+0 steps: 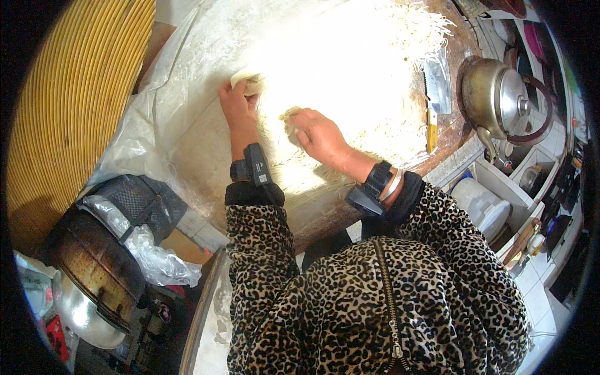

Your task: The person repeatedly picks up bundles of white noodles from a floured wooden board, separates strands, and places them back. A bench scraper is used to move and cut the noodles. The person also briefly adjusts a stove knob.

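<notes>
My left hand (240, 105) holds a pale, folded piece of dough (248, 79) over the floured wooden board (201, 140). To its right, my right hand (320, 136) grips a small bunch of pale dough strips (289, 114) between thumb and fingers. Cut noodles (300, 177) lie scattered on the board near my wrists. More noodles (422, 28) are heaped at the board's far right. Strong glare washes out the board's middle, hiding what lies there. Both wrists wear black straps with devices.
A cleaver (438, 89) and a yellow-handled knife (431, 131) lie at the board's right side, beside a metal kettle (497, 101). Clear plastic sheeting (140, 126) covers the left side, next to a large round woven tray (79, 108). A blackened pot (98, 262) stands lower left.
</notes>
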`<state>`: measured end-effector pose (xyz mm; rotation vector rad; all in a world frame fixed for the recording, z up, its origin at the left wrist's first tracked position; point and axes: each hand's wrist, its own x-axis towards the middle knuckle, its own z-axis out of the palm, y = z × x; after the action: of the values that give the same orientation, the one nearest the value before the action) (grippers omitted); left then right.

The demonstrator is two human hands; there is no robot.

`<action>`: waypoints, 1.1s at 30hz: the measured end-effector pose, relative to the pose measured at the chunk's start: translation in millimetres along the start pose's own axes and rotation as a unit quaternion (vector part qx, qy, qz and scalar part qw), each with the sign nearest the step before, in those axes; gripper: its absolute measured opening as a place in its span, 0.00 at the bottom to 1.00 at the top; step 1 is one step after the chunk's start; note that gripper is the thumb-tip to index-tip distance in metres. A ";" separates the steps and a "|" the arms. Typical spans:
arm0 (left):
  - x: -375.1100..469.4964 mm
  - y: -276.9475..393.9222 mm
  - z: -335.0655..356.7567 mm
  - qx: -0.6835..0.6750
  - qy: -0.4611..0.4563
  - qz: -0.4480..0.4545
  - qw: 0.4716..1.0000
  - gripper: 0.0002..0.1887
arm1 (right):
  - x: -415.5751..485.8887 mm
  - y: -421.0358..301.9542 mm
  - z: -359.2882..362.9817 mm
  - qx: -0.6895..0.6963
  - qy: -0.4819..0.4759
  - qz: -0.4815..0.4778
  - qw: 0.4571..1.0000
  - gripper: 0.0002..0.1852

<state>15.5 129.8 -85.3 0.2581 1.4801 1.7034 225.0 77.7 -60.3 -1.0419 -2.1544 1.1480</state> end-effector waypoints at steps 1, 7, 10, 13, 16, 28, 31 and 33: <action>-2.6 -0.4 -0.8 0.013 0.016 -0.013 1.000 0.18 | 7.4 0.4 -1.9 -0.019 0.040 -0.035 0.998 0.16; -12.4 -8.8 -4.8 0.192 0.042 0.037 0.980 0.21 | 67.1 18.1 4.6 -0.180 0.096 -0.145 0.968 0.18; -4.1 -5.4 -2.1 0.172 0.050 0.089 0.980 0.20 | 85.9 24.6 6.0 -0.260 0.010 -0.101 0.960 0.21; 5.8 2.0 -0.2 0.279 0.034 0.165 0.945 0.19 | 92.3 25.3 -0.2 -0.266 0.080 -0.138 0.951 0.26; 4.8 1.2 -3.0 0.434 0.088 0.206 0.873 0.18 | 78.8 25.2 -4.9 -0.227 0.124 -0.161 0.953 0.22; -26.5 -17.5 -74.7 0.640 -0.096 0.386 0.657 0.17 | -69.6 75.4 -39.7 -0.133 0.022 -0.078 0.988 0.25; -67.0 -25.6 -130.4 0.593 -0.126 0.234 0.760 0.21 | -113.7 96.2 -58.3 -0.149 0.013 -0.023 0.988 0.25; -109.9 -35.5 -161.7 0.636 -0.137 0.196 0.734 0.27 | -142.3 105.4 -65.2 -0.163 -0.020 0.016 0.986 0.25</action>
<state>-3.2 -64.4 -122.8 1.5513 2.2138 0.5385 397.0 32.3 -123.3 -1.2023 -2.4202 0.8529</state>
